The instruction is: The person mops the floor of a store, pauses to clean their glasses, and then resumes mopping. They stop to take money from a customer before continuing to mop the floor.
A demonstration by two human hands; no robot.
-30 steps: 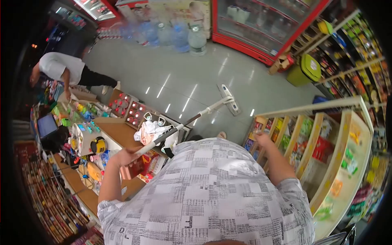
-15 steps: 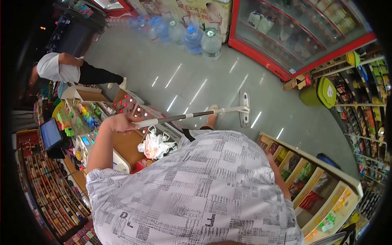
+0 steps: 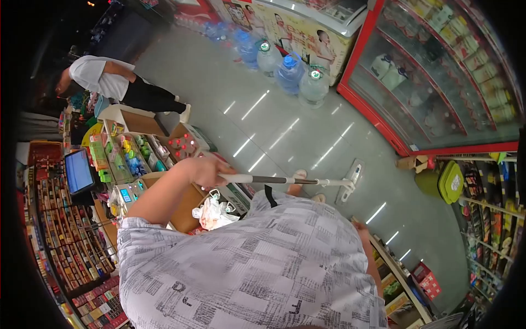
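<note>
My left hand (image 3: 207, 172) is closed around the pale grip end of a flat mop (image 3: 274, 180). The mop's handle runs to the right, across in front of my body, and its flat white mop head (image 3: 350, 181) rests on the grey tiled floor (image 3: 307, 137) just past my feet (image 3: 298, 178). At my right side, mostly behind my patterned shirt, a bit of my right hand (image 3: 359, 226) shows near a low shelf; its fingers cannot be made out. Below my left hand, white plastic bags (image 3: 215, 213) lie by the counter.
Large water bottles (image 3: 289, 74) line the floor ahead, before a chest freezer (image 3: 307, 33). A red-framed display fridge (image 3: 405, 109) and green bin (image 3: 449, 181) stand right. A low shelf (image 3: 400, 279) is close on my right. Another person (image 3: 109, 79) walks beyond the counter at left.
The mop head has moved right and nearer to me, and it has turned. My left hand has moved right with the handle. The view has shifted, and the other person has taken a step.
</note>
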